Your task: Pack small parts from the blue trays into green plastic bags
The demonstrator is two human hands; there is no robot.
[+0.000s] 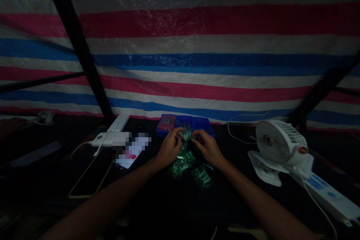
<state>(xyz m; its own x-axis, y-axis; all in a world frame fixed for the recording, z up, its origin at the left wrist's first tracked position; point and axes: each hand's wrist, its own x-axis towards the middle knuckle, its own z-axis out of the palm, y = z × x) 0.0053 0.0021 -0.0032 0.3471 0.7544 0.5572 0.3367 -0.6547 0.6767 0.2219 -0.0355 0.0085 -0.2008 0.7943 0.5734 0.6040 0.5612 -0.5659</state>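
My left hand [169, 146] and my right hand [208, 148] face each other over the dark table. Between their pinched fingertips is a small clear plastic packet [186, 134], its contents too dim to make out. Below the hands lies a loose pile of similar green-tinted packets [181, 163]. One more packet [201, 177] rests apart, nearer to me and below my right hand. Just behind the fingers stands a blue divided tray [206, 123], with reddish flat packs [167, 122] in its left compartment and clear plastic in the middle one.
To the right stand a white clip fan [274, 142] and a white power strip [326, 191] with cables. On the left lie a lit phone [133, 153], a dark phone [91, 176] and a white charger [109, 138]. Striped sheeting [197, 45] hangs behind. Another person's hand [11, 124] shows far left.
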